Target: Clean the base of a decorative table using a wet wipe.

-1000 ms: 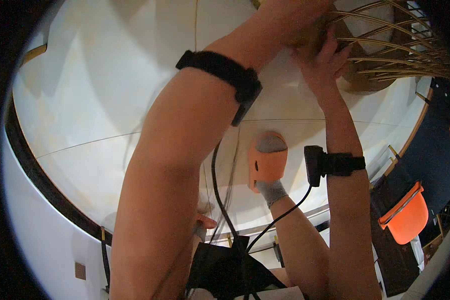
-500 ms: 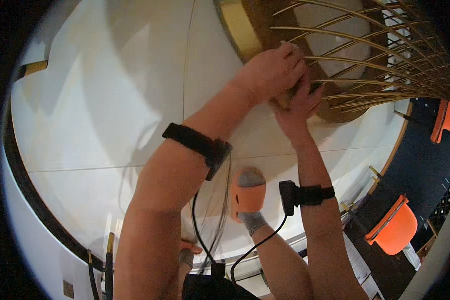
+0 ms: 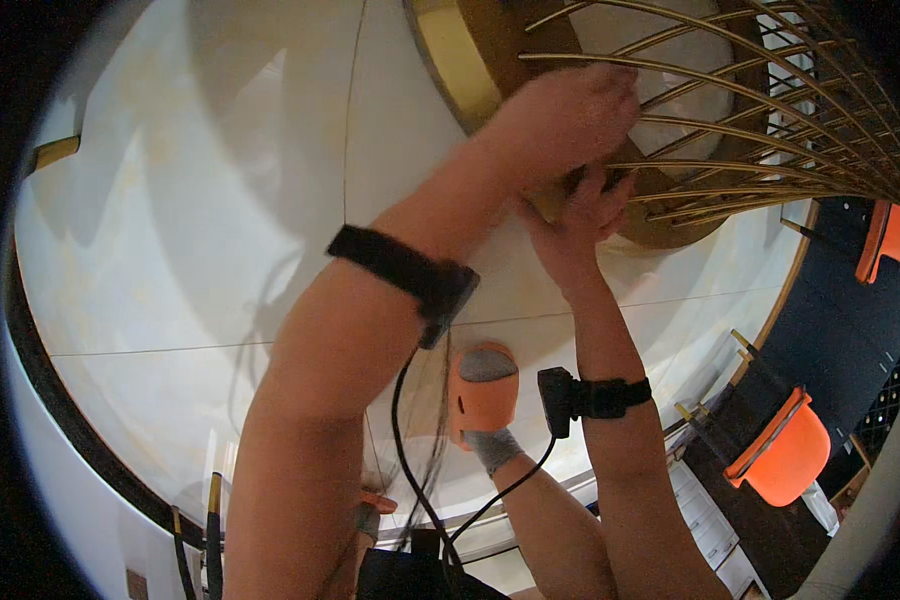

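A round gold metal base (image 3: 660, 222) with many thin curved gold rods (image 3: 705, 165) rising from it stands at the upper right. My left hand (image 3: 578, 112) is over its near rim, at the rods, with the fingers curled closed; anything held in them is hidden. Just below it, my right hand (image 3: 573, 222) lies against the outer side of the base, its fingers bent and somewhat apart. Part of the rim between the two hands is covered by them. Black straps with small devices circle my left forearm (image 3: 315, 345) and right forearm (image 3: 620, 440).
Pale floor tiles (image 3: 200, 230) spread around the base. My foot in an orange slipper (image 3: 485, 395) stands below the hands. Black cables (image 3: 398, 420) hang from the wrist devices. Orange chairs (image 3: 785, 450) and a dark mat (image 3: 820, 310) are at the right.
My left hand has moved slightly up and right along the rim, among the rods. My right hand stays at the base's side. The whole view has shifted a little.
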{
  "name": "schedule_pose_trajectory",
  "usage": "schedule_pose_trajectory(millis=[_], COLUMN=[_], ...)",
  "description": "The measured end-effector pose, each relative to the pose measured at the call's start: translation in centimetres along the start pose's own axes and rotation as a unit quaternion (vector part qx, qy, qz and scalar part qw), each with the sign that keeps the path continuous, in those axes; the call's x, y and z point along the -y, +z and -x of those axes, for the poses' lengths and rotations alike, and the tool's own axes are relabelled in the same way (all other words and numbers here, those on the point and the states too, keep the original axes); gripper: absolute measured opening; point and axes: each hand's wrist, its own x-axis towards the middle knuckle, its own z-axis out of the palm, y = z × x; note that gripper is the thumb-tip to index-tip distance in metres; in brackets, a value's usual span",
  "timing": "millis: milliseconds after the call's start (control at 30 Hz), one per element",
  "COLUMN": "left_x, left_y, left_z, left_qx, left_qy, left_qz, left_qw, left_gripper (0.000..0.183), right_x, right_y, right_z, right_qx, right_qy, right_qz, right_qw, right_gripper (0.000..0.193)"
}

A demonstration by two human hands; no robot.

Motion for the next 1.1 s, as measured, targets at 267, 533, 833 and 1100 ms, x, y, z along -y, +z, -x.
schedule_pose_trajectory(millis=[267, 533, 833, 1100], left_x=[-0.6, 2.2, 6.4, 6.6], left_y=[-0.7, -6.5, -4.0, -3.5], left_z=[-1.2, 4.9, -0.1, 1.1], left_qx=[0.215, 0.177, 0.129, 0.206], left_qy=[-0.042, -0.077, 0.031, -0.025], left_qz=[-0.019, 0.045, -0.054, -0.025], left_qw=[0.976, 0.98, 0.99, 0.978], left_gripper=[0.013, 0.026, 0.037, 0.043], right_x=[-1.5, 0.7, 0.8, -0.7], right_y=[0.7, -0.6, 0.0, 0.2], right_z=[-0.3, -0.1, -0.4, -0.1], right_qx=[0.015, 0.028, 0.001, 0.046], right_qy=[0.003, 0.027, 0.033, 0.037], right_qz=[-0.017, -0.032, -0.021, -0.014], right_qw=[1.0, 0.999, 0.999, 0.998], right_gripper=[0.115, 0.111, 0.113, 0.114])
